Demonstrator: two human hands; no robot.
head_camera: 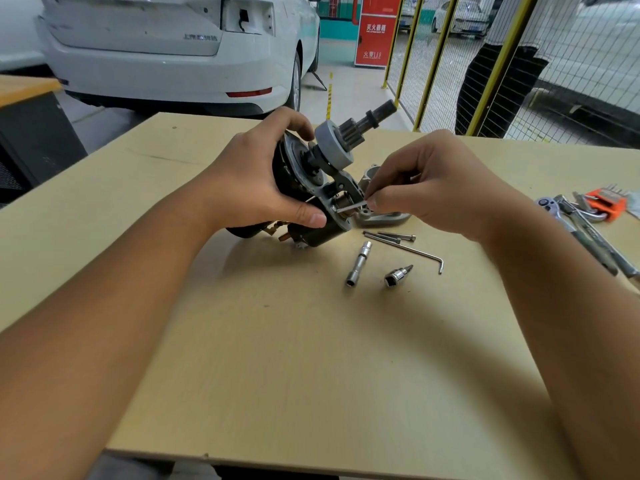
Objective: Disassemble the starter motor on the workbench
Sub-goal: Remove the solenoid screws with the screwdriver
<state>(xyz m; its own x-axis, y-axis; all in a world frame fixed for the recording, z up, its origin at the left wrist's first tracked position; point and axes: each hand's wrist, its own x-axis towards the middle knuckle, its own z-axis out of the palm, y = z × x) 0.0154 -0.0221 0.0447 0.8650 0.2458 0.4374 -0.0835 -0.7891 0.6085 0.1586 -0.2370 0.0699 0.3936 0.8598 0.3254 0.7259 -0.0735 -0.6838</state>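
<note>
The starter motor (332, 147) is lifted off the workbench (277, 341), tilted, with its pinion gear and shaft pointing up and to the right. My left hand (249, 174) grips its black body from the left, thumb underneath. My right hand (429, 188) pinches a small hex key (349, 207) whose tip reaches into the solenoid end of the motor. The removed aluminium nose housing (381, 216) lies on the bench just behind my right hand.
Long bolts (388, 236), a larger hex key (415, 252), an extension bar (360, 264) and a bit socket (398, 276) lie on the bench under my right hand. A ratchet, wrenches and an orange hex key holder (604, 202) lie at the right edge. A white car is parked behind.
</note>
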